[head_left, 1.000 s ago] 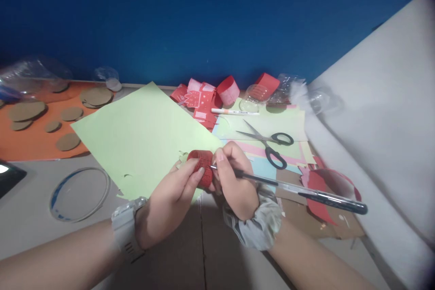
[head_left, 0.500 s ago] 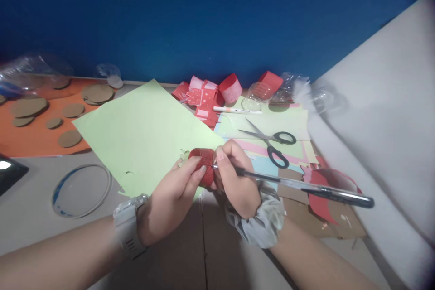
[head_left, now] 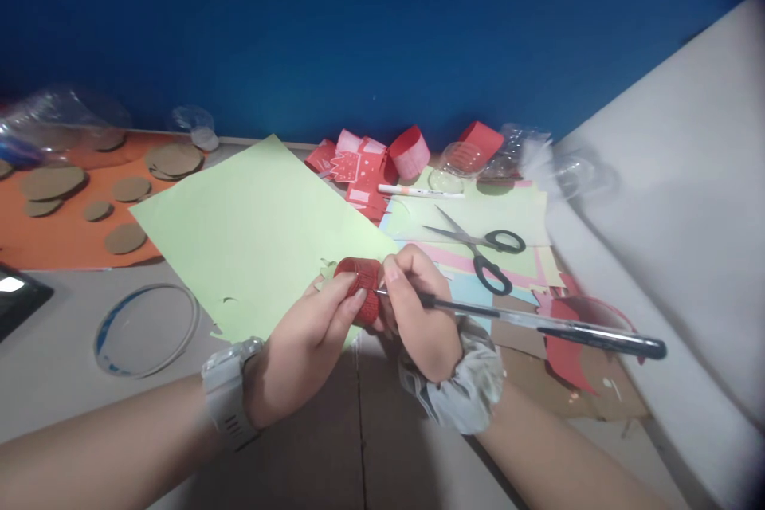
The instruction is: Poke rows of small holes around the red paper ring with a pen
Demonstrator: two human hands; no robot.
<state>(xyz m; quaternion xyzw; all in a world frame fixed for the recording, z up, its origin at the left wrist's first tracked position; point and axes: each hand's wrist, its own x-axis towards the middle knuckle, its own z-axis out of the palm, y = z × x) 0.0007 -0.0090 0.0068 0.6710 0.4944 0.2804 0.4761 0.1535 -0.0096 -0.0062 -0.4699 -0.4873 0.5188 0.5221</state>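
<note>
Between thumb and fingers, my left hand (head_left: 314,327) grips a small red paper ring (head_left: 362,275) with fine dark lines on its surface. A pen (head_left: 508,315) with a clear barrel and black end is pinched in my right hand (head_left: 418,307). Its tip touches or nearly touches the ring's right side; my fingers partly hide the spot. Small green paper scraps (head_left: 326,269) show just left of the ring. Beneath and behind my left hand lies a large light green paper sheet (head_left: 256,231).
Black-handled scissors (head_left: 478,243) lie spread on coloured papers (head_left: 519,211) at right, near a white marker (head_left: 418,192). Red paper pieces (head_left: 367,167) and plastic cups line the blue wall. Cardboard discs (head_left: 53,182) rest on orange paper at left, above a tape roll (head_left: 147,331).
The whole view has shifted slightly. Both hands keep the same hold on the red ring and the pen, with the pen tip still at the ring.
</note>
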